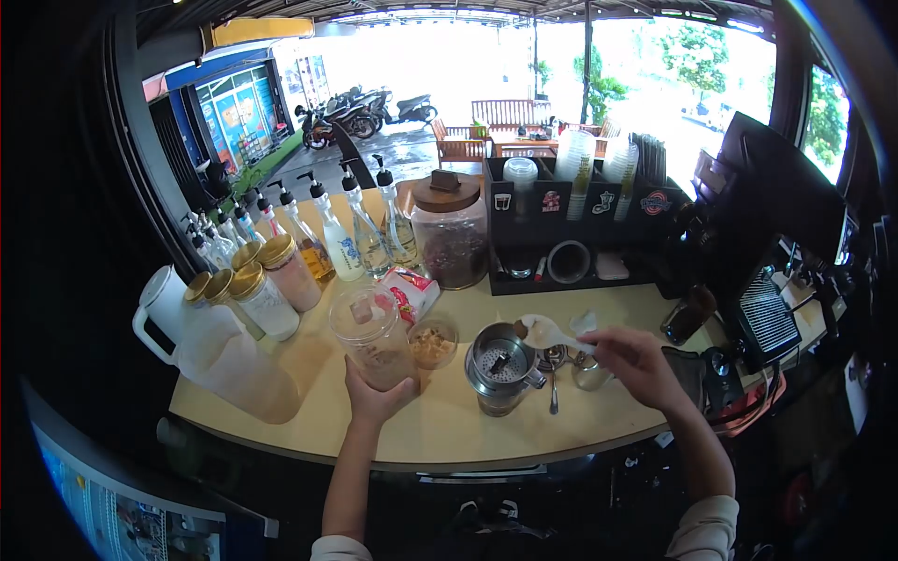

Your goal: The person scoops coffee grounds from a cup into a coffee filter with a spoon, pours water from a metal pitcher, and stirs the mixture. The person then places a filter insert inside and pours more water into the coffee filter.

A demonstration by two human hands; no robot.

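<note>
The left hand (382, 395) has its fingers spread around the lower part of one clear jar (383, 360), thumb on one side and the rest on the other, gripping it at the counter (440, 435); brownish contents show through its wall. The right hand (639, 363) pinches the handle of one white spoon (547, 334), its fingers closed. The spoon's bowl end, with a bit of brown matter at the tip, is over the rim area of one metal coffee dripper (502, 362), which sits upright on a cup, its perforated disc visible inside.

Just beside the dripper, toward the right hand, one metal spoon (554, 395) lies on the counter, and one small glass (589, 373) stands beneath the right hand. Between the clear jar and the dripper is one bowl (456, 352) of tan pieces; one red-and-white packet (412, 297) lies just behind it.

Farther out stands one big jar with a wooden lid (449, 238), dark contents inside. To its left runs a row of pump bottles (341, 243), too crowded at the far end to count. Five gold-lidded jars (271, 313) cluster near a white handled jug (229, 374). One black organizer (524, 229) bears four stickers and two tall stacks of clear cups (573, 164).
</note>
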